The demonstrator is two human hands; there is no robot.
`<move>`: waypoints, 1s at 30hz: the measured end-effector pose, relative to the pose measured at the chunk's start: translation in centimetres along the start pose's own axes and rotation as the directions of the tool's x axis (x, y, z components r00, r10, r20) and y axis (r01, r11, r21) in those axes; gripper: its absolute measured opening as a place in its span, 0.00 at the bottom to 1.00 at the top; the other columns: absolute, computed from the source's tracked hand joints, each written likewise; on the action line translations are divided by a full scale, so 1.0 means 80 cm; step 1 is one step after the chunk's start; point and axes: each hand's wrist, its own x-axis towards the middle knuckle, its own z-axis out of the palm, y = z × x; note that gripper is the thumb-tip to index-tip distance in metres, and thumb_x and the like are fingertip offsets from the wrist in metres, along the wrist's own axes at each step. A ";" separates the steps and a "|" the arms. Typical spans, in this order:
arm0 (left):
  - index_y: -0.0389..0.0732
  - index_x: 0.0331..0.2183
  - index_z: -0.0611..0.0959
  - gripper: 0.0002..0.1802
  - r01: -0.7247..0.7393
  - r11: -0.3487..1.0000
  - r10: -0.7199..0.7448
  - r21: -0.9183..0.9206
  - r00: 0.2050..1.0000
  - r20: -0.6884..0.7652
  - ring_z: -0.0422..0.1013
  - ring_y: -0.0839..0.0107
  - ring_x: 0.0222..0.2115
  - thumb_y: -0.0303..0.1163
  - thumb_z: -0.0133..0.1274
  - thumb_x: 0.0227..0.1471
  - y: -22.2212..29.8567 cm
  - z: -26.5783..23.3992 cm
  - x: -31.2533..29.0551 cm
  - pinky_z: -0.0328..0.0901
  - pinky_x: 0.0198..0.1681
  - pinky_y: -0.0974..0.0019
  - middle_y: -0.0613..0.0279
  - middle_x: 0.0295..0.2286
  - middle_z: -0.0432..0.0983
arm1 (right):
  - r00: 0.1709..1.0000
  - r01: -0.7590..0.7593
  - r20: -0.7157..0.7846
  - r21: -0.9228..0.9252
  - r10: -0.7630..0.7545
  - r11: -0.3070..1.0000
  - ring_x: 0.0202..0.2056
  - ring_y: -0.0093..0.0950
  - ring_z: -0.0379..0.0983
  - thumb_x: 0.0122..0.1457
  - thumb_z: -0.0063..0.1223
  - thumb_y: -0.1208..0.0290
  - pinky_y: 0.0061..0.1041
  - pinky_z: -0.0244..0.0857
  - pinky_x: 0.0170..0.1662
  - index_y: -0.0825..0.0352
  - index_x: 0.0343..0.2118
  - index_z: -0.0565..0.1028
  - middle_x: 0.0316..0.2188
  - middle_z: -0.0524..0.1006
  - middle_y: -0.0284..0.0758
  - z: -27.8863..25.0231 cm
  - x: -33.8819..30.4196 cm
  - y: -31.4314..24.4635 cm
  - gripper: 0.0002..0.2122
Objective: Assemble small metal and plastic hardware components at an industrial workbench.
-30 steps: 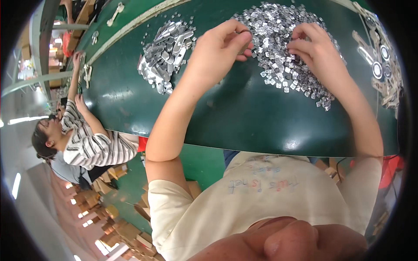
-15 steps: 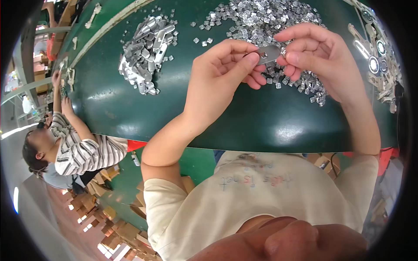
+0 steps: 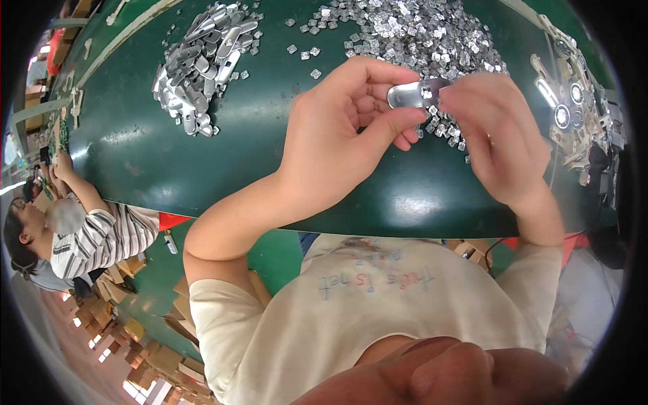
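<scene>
My left hand (image 3: 331, 138) is closed, thumb and fingers pinching a shiny metal plate (image 3: 403, 96) with a rounded end, above the dark green table (image 3: 270, 162). A small square metal piece (image 3: 426, 94) shows on the plate, near its right part. Blurred by motion, my right hand (image 3: 505, 135) is up against the plate's right end; its fingertips are hard to make out. Just beyond both hands spreads a heap of small square metal pieces (image 3: 412, 37). Farther left lies a pile of similar rounded metal plates (image 3: 202, 57).
Several flat metal parts with round discs (image 3: 574, 108) lie along the right side of the table. At the left, a person in a striped shirt (image 3: 101, 236) works at the same table. Cardboard boxes (image 3: 158, 361) stand on the green floor behind.
The plate has turned in my left hand, and its rounded end and a square piece now face up. My right hand has swung down over the plate's right end. The whole view has shifted.
</scene>
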 end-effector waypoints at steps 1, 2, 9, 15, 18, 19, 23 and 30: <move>0.30 0.39 0.72 0.15 -0.009 1.000 0.009 0.006 1.000 0.004 0.71 0.75 0.26 0.15 0.51 0.46 0.000 -0.001 -0.001 0.67 0.27 0.76 0.55 0.29 0.74 | 1.000 0.006 0.009 0.000 -0.006 1.000 0.31 0.36 0.69 0.41 0.52 0.88 0.29 0.66 0.33 0.76 0.32 0.73 0.31 0.72 0.44 0.000 0.002 -0.001 0.12; 0.30 0.40 0.72 0.15 -0.018 1.000 0.017 0.012 1.000 0.008 0.71 0.75 0.26 0.15 0.50 0.46 0.000 -0.002 -0.002 0.67 0.27 0.76 0.55 0.29 0.74 | 0.996 0.079 0.042 -0.072 -0.076 0.994 0.31 0.37 0.69 0.38 0.53 0.88 0.29 0.66 0.33 0.76 0.32 0.74 0.32 0.73 0.44 -0.001 0.005 -0.002 0.13; 0.31 0.40 0.72 0.14 -0.081 0.990 0.071 0.112 0.993 0.090 0.70 0.77 0.25 0.14 0.48 0.48 0.001 -0.009 -0.003 0.66 0.27 0.77 0.58 0.28 0.73 | 0.909 0.416 0.124 -0.363 -0.399 0.834 0.31 0.34 0.70 0.34 0.55 0.83 0.26 0.67 0.30 0.76 0.25 0.74 0.30 0.74 0.42 0.003 0.004 0.005 0.10; 0.30 0.40 0.72 0.14 -0.084 0.996 0.080 0.021 0.987 0.142 0.69 0.77 0.26 0.15 0.48 0.48 -0.005 -0.005 0.001 0.66 0.29 0.76 0.58 0.29 0.73 | 0.906 0.421 0.118 -0.370 -0.407 0.828 0.33 0.33 0.71 0.40 0.54 0.77 0.26 0.66 0.33 0.73 0.24 0.74 0.30 0.75 0.40 -0.001 0.004 0.008 0.07; 0.31 0.41 0.71 0.16 -0.007 0.998 0.010 -0.068 0.999 0.053 0.70 0.76 0.27 0.16 0.50 0.47 -0.009 -0.004 0.004 0.67 0.30 0.75 0.58 0.30 0.73 | 0.974 0.217 0.106 -0.163 -0.201 0.963 0.36 0.37 0.71 0.40 0.59 0.76 0.29 0.66 0.34 0.73 0.38 0.70 0.36 0.74 0.42 0.000 0.004 0.012 0.19; 0.31 0.41 0.71 0.16 -0.032 0.997 0.036 -0.073 0.998 0.059 0.70 0.76 0.27 0.16 0.50 0.47 -0.012 -0.006 0.007 0.67 0.30 0.75 0.58 0.30 0.73 | 0.990 0.105 0.099 -0.062 -0.099 0.993 0.37 0.39 0.70 0.39 0.61 0.75 0.30 0.66 0.36 0.73 0.41 0.69 0.38 0.73 0.43 0.003 0.005 0.014 0.23; 0.31 0.40 0.70 0.14 -0.016 0.992 0.007 -0.125 0.997 -0.074 0.70 0.76 0.27 0.17 0.50 0.48 -0.038 -0.009 0.022 0.68 0.31 0.74 0.58 0.30 0.73 | 0.968 -0.250 -0.023 0.055 0.251 0.967 0.39 0.34 0.70 0.46 0.58 0.75 0.27 0.64 0.41 0.69 0.50 0.61 0.39 0.73 0.39 0.005 0.009 0.037 0.27; 0.30 0.37 0.69 0.12 -0.125 0.989 0.113 -0.079 0.984 -0.139 0.72 0.77 0.27 0.19 0.49 0.49 -0.068 -0.010 0.031 0.69 0.31 0.75 0.57 0.29 0.74 | 0.825 -0.434 0.106 -0.512 0.555 0.742 0.47 0.40 0.64 0.51 0.52 0.59 0.32 0.58 0.49 0.66 0.45 0.68 0.46 0.68 0.40 -0.014 0.076 0.257 0.21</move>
